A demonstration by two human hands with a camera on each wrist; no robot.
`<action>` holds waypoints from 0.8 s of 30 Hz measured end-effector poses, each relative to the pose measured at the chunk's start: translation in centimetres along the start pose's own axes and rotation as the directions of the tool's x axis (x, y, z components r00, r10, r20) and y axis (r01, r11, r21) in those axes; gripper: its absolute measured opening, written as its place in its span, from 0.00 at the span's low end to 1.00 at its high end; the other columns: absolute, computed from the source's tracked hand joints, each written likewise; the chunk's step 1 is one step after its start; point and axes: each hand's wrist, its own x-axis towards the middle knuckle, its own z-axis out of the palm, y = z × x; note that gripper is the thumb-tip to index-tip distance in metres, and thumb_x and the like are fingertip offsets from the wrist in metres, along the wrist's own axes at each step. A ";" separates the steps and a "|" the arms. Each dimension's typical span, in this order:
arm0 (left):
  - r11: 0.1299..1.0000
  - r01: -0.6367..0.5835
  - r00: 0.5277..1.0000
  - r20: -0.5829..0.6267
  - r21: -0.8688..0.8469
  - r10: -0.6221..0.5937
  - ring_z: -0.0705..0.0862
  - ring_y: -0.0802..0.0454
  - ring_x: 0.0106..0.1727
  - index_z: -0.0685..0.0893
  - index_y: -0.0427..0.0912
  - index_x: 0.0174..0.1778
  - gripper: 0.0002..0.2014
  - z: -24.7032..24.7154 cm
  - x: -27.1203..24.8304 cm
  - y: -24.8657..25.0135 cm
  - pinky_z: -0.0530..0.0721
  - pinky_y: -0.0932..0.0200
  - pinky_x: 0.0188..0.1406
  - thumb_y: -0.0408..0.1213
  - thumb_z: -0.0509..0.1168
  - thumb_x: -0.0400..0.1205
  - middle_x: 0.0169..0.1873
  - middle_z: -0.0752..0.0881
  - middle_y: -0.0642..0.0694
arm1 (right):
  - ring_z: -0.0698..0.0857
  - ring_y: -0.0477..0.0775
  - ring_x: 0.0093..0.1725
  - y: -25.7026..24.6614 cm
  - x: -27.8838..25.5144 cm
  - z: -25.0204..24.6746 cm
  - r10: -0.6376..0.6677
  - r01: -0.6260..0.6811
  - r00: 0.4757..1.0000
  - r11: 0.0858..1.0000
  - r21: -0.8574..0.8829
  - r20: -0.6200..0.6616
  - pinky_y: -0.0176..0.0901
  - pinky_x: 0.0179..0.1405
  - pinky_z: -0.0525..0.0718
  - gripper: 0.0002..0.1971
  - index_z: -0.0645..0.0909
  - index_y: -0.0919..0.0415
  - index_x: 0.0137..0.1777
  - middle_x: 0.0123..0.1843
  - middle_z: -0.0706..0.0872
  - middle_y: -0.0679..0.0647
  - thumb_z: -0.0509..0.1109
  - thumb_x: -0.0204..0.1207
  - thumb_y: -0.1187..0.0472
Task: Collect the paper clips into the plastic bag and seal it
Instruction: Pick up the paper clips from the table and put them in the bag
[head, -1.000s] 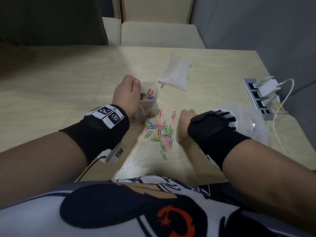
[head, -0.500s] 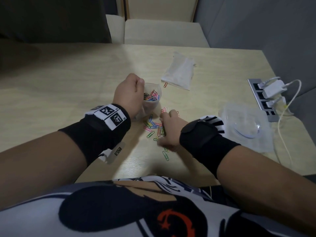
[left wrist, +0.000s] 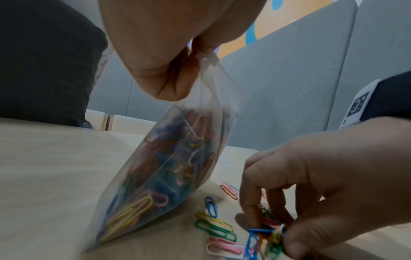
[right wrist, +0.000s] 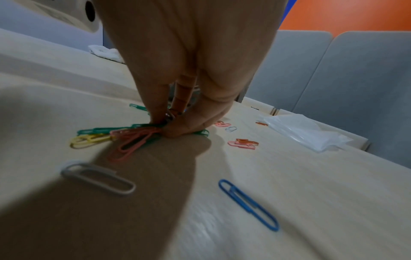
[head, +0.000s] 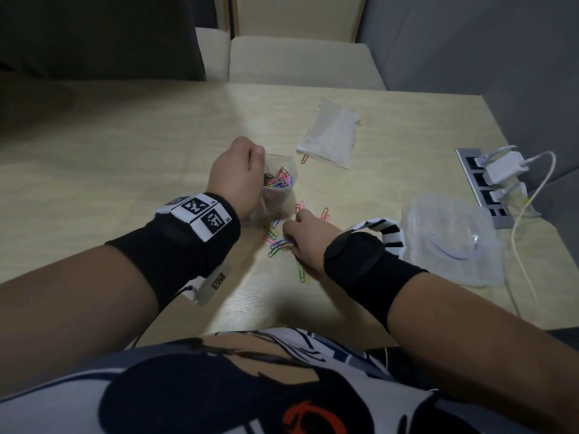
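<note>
My left hand (head: 239, 173) grips the top edge of a clear plastic bag (head: 277, 186), holding it upright on the table with its mouth open; many coloured paper clips sit inside the bag (left wrist: 164, 176). Loose coloured paper clips (head: 275, 228) lie scattered on the table just right of the bag. My right hand (head: 305, 242) is down among them, fingertips pinching a small bunch of clips (left wrist: 264, 241) against the table. In the right wrist view the pinched clips (right wrist: 133, 135) fan out from my fingertips (right wrist: 173, 128), while a white clip (right wrist: 98, 178) and a blue clip (right wrist: 248, 205) lie apart nearer the camera.
A white cloth pouch (head: 330, 136) lies further back with one orange clip (head: 304, 158) beside it. A clear plastic lid or tray (head: 451, 236) sits at right, next to a power strip with white chargers (head: 492, 180) and a cable. The table's near edge is at my torso.
My right hand slid left across the table into the pile of loose clips and closed its fingertips on a bunch. The left hand kept holding the bag in place.
</note>
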 end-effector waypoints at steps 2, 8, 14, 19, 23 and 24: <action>1.000 -0.001 1.000 -0.007 -0.009 0.001 0.73 0.46 0.38 0.71 0.43 0.43 0.09 0.0 0.0 -0.1 0.57 0.61 0.30 0.41 0.53 0.86 0.28 0.73 0.52 | 0.77 0.61 0.38 -0.1 0.1 0.0 0.014 -0.014 1.000 0.999 -0.030 -0.013 0.45 0.36 0.71 0.12 0.74 0.62 0.59 0.57 0.73 0.61 0.59 0.78 0.70; 1.000 0.000 1.000 -0.009 -0.009 0.000 0.75 0.47 0.40 0.75 0.41 0.45 0.10 -0.2 0.1 -0.2 0.62 0.59 0.35 0.42 0.54 0.86 0.36 0.78 0.45 | 0.83 0.66 0.53 0.1 0.7 -0.4 0.072 -0.072 0.997 0.997 -0.004 -0.025 0.47 0.42 0.75 0.17 0.73 0.63 0.67 0.61 0.75 0.62 0.59 0.79 0.71; 1.000 0.002 1.000 -0.025 0.002 -0.002 0.75 0.49 0.40 0.76 0.41 0.45 0.12 -0.6 0.2 -0.5 0.61 0.62 0.33 0.45 0.56 0.85 0.33 0.78 0.50 | 0.83 0.63 0.52 2.0 1.0 -1.3 0.146 -0.144 0.982 0.989 0.023 -0.118 0.43 0.42 0.71 0.10 0.79 0.64 0.56 0.54 0.82 0.62 0.58 0.80 0.68; 0.999 0.043 0.999 -0.029 -0.008 -0.043 0.76 0.49 0.39 0.74 0.44 0.41 0.11 -0.4 0.3 -0.5 0.66 0.62 0.38 0.48 0.59 0.84 0.29 0.74 0.57 | 0.83 0.56 0.53 2.0 1.0 -4.9 0.284 -0.098 0.855 0.910 0.403 -0.433 0.41 0.51 0.76 0.09 0.85 0.58 0.55 0.54 0.86 0.55 0.65 0.80 0.59; 0.999 0.029 0.998 -0.050 0.017 -0.028 0.75 0.48 0.40 0.74 0.44 0.42 0.10 -0.3 0.5 -0.2 0.63 0.64 0.35 0.46 0.58 0.84 0.34 0.78 0.49 | 0.81 0.45 0.45 0.4 0.8 -7.8 0.294 0.139 0.706 0.834 0.533 -0.645 0.32 0.49 0.76 0.07 0.85 0.56 0.53 0.48 0.83 0.49 0.68 0.77 0.60; 0.999 0.026 0.998 -0.054 0.026 -0.024 0.75 0.48 0.40 0.74 0.44 0.42 0.10 -0.3 0.5 -0.1 0.62 0.64 0.33 0.45 0.57 0.84 0.35 0.79 0.48 | 0.82 0.45 0.44 -0.2 0.7 -8.3 0.270 0.190 0.703 0.820 0.540 -0.658 0.33 0.50 0.78 0.07 0.85 0.56 0.52 0.47 0.82 0.48 0.69 0.77 0.61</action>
